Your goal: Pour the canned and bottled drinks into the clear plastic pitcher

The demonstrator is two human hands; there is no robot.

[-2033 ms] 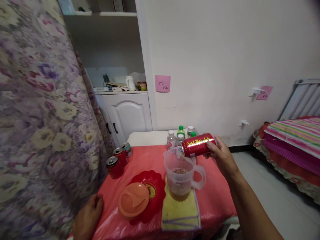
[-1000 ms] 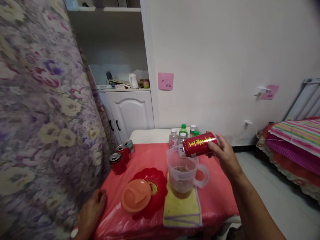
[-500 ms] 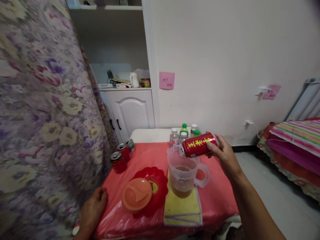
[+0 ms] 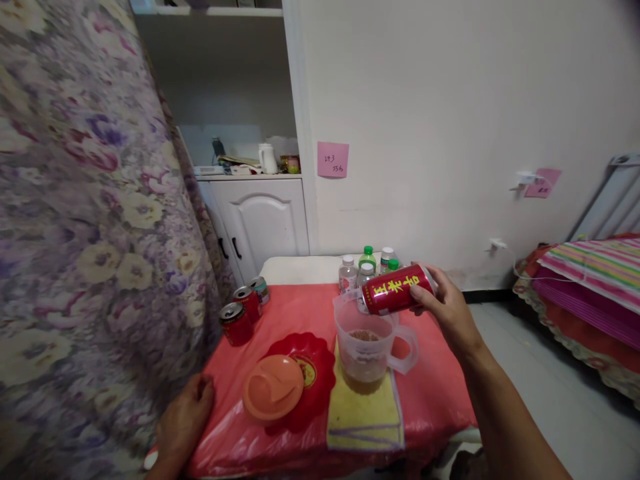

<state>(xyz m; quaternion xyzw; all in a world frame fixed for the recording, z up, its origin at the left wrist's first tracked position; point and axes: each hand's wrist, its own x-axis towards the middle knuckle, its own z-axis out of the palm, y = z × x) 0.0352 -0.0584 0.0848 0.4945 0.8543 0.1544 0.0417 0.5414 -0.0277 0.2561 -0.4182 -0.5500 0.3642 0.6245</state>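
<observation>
Wrapped round a red can (image 4: 397, 290) with yellow characters, my right hand (image 4: 437, 297) holds it tilted, its top end low over the mouth of a clear plastic jug (image 4: 364, 360). Brownish liquid with foam shows inside the jug. Under the jug lies a yellow cloth (image 4: 365, 427). To its left is a red scalloped plate (image 4: 320, 393) with an orange lid-like dish (image 4: 273, 388) resting partly on it. My left hand (image 4: 187, 413) rests at the table's left edge with its fingers curled in; whether anything is inside cannot be made out.
Two red cans (image 4: 236, 325) and a teal-grey can (image 4: 260, 289) stand at the table's left. Several bottles (image 4: 348, 275) with white or green caps stand behind the jug. A floral curtain (image 4: 90, 233) hangs at the left; a bed (image 4: 590, 300) is at the right.
The can in my right hand has turned slightly about its length and tips a little more steeply. My left hand has stayed in place.
</observation>
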